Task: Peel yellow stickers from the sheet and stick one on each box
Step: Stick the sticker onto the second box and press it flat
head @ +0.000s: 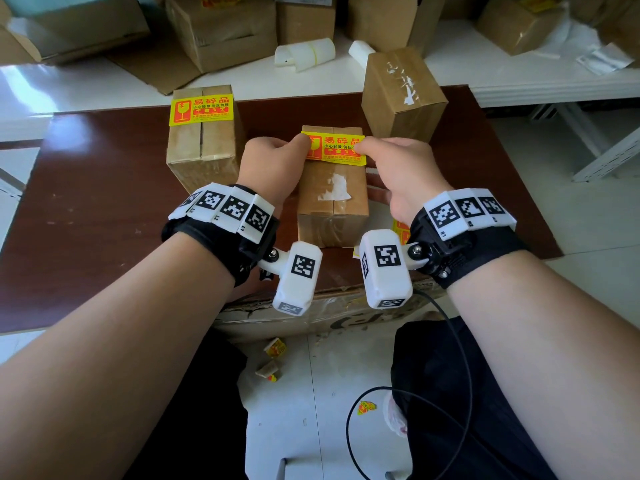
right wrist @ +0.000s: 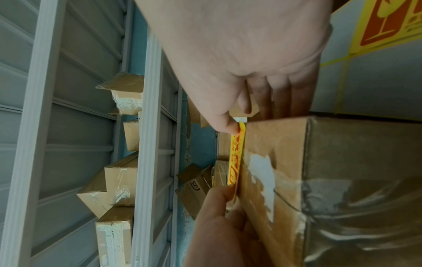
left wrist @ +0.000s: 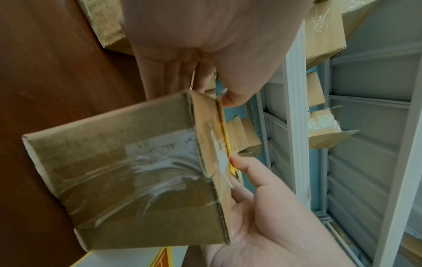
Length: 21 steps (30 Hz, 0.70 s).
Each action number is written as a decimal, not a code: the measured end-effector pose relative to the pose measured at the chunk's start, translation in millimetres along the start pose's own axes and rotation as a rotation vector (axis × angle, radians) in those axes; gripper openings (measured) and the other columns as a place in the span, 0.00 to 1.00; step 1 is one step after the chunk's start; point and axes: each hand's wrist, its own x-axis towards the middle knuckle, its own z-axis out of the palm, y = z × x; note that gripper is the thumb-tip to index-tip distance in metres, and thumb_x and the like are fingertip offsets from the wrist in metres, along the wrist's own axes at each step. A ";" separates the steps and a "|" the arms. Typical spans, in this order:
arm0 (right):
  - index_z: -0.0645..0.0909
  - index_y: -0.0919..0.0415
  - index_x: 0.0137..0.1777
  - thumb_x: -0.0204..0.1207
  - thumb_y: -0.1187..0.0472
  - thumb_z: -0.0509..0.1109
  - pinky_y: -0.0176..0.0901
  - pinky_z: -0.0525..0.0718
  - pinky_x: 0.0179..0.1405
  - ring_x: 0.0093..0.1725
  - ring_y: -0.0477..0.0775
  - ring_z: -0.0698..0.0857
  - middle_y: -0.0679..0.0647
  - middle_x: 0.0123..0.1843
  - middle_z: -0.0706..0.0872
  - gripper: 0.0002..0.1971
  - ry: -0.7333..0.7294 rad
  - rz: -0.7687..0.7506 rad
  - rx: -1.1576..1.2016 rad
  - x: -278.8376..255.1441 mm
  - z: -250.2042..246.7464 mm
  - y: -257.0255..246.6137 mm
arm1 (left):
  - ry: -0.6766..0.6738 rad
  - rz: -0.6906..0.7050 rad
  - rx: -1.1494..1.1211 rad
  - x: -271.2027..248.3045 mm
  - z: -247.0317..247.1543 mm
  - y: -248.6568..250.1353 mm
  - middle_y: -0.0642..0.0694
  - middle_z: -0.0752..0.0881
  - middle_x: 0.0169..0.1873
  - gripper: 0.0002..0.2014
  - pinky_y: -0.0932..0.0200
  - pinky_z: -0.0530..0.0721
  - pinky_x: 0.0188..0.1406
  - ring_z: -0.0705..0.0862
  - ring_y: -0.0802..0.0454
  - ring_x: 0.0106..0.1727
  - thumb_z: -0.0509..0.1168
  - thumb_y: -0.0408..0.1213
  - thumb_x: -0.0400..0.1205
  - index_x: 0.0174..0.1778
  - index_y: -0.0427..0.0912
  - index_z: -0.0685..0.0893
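Bench (head: 104,188): dark brown, carrying three boxes; the left one (head: 204,147) is already wearing its yellow sticker (head: 202,106), the far right one (head: 403,95) is showing none on the faces in view.

Middle box (head: 332,199): standing straight ahead of the person, between the two wrists, long axis running away from the body, top face up.

Sticker sheet (right wrist: 376,59): lying on the bench just right of the middle box, mostly hidden under the right wrist in the head view.

Left hand (head: 273,168): pinching the left end of the sticker, thumb on top, the other fingers (left wrist: 164,79) curling down the box's left side.

Right hand (head: 398,174): pinching the right end in the same way, thumb on top.

Yellow sticker (head: 337,148): being held stretched across the far end of the box top, long axis running left to right, crosswise to the box; from the wrist views its near edge is looking lifted, not yet flat.

Relation that matters: the sticker is lying directly over its target, both hands equally near, one at each end; the coming move is, by my reading, straight down and then a press outward.
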 end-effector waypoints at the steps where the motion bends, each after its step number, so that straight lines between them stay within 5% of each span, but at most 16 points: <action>1: 0.91 0.68 0.60 0.70 0.54 0.83 0.81 0.93 0.64 0.67 0.79 0.91 0.74 0.66 0.91 0.23 -0.006 0.009 -0.009 -1.8 -0.7 -0.6 | -0.011 -0.008 -0.021 -0.6 0.2 0.8 0.45 0.69 0.30 0.14 0.51 0.73 0.38 0.70 0.45 0.35 0.69 0.46 0.82 0.35 0.44 0.76; 4: 0.94 0.58 0.52 0.75 0.54 0.80 0.77 0.91 0.70 0.67 0.73 0.93 0.69 0.64 0.94 0.10 -0.008 -0.009 -0.033 -6.4 -0.2 -3.9 | -0.053 -0.006 -0.029 -2.8 -0.2 2.1 0.42 0.73 0.32 0.16 0.52 0.76 0.37 0.73 0.46 0.34 0.71 0.48 0.82 0.38 0.39 0.81; 6: 0.95 0.52 0.51 0.77 0.54 0.79 0.73 0.91 0.72 0.65 0.64 0.95 0.58 0.58 0.98 0.06 -0.014 -0.050 -0.030 -9.6 -0.3 -6.6 | -0.089 0.050 -0.024 -4.8 -0.1 2.6 0.45 0.87 0.34 0.20 0.53 0.87 0.39 0.87 0.46 0.35 0.76 0.50 0.83 0.42 0.33 0.89; 8: 0.96 0.51 0.56 0.79 0.54 0.79 0.70 0.92 0.72 0.64 0.59 0.95 0.52 0.56 0.98 0.08 -0.026 -0.111 -0.013 -11.6 -0.8 -8.6 | -0.111 0.099 -0.048 -7.0 -0.3 2.9 0.47 0.96 0.44 0.14 0.48 0.96 0.48 0.96 0.50 0.44 0.80 0.49 0.82 0.52 0.40 0.95; 12: 0.92 0.56 0.72 0.76 0.49 0.83 0.64 0.94 0.70 0.62 0.51 0.97 0.49 0.61 0.98 0.25 -0.022 -0.222 0.023 -15.9 2.5 -11.8 | -0.126 0.199 -0.082 -6.8 -0.2 1.3 0.47 0.97 0.52 0.19 0.43 0.95 0.57 0.96 0.50 0.53 0.84 0.47 0.77 0.61 0.43 0.93; 21: 0.92 0.55 0.69 0.77 0.50 0.86 0.61 0.95 0.68 0.61 0.49 0.96 0.48 0.58 0.98 0.22 -0.009 -0.441 -0.026 -19.9 1.7 -9.3 | -0.199 0.281 -0.172 -8.5 2.1 1.5 0.45 0.95 0.60 0.22 0.39 0.92 0.66 0.94 0.47 0.62 0.76 0.37 0.80 0.71 0.41 0.89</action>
